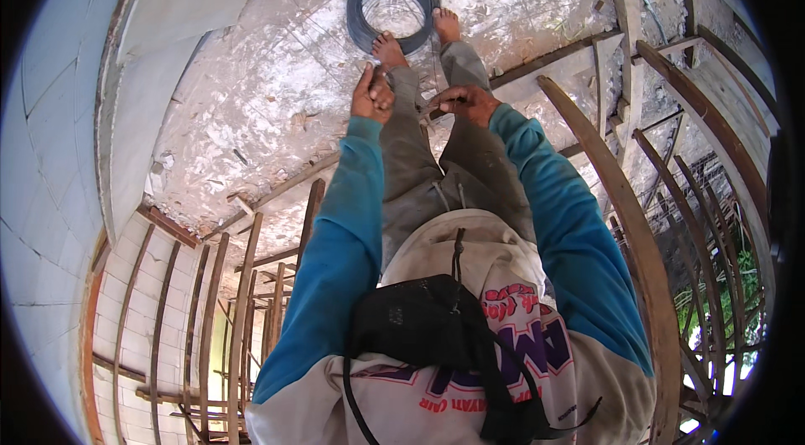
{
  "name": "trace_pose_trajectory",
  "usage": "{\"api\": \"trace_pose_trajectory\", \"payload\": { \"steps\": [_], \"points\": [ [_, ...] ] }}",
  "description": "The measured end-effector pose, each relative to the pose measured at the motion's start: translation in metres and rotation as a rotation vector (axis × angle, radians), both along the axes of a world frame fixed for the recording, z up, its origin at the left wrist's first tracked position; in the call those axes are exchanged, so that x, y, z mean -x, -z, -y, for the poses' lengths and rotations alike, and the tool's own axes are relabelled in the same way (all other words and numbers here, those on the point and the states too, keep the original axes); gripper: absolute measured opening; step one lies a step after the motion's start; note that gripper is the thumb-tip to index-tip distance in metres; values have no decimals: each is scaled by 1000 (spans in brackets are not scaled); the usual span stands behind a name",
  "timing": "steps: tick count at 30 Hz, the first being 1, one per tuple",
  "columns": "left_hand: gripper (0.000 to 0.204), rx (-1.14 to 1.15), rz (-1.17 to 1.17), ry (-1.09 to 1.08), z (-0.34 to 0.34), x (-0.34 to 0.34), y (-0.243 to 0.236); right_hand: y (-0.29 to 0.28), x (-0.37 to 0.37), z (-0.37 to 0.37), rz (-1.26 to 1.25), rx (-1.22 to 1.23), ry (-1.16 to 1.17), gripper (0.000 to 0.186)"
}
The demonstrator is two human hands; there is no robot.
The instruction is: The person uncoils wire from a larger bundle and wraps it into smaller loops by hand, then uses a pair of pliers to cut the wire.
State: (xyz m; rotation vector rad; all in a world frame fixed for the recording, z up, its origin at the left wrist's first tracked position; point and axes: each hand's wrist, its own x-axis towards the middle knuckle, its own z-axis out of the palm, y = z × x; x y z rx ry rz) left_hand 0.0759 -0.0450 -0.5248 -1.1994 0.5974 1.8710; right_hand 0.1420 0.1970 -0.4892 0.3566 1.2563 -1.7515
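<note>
My left hand (373, 95) is raised just below the coil, its fingers curled around something small that I cannot make out. To its right, my right hand (468, 103) has its fingers bent in a pinch, and what it may hold is too small to see. A coil of dark blue-grey wire (359, 11) lies on the dusty, white-stained surface (251, 93), beside my bare feet (390, 49), with a few thin strands near it. My legs (474, 147) stretch out under my hands, and a black bag (398, 319) hangs at my front.
A pale panelled wall (50, 152) runs along the left. Timber beams (599, 168) and several upright posts (247, 294) stand below and to the right, around a white block wall (130, 302). Greenery (742, 269) shows through gaps at the right.
</note>
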Motion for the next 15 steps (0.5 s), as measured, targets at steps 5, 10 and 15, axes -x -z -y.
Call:
{"api": "trace_pose_trajectory", "payload": {
  "steps": [5,10,15],
  "points": [
    [32,141,-404,323,10,46,-23,25,-23,-4,-131,-147,-111,25],
    [33,292,-535,340,52,58,-72,20,-4,-10,-74,-238,188,24],
    [27,619,-433,21,134,61,-85,31,-10,-45,-85,-574,504,21]
  ]
}}
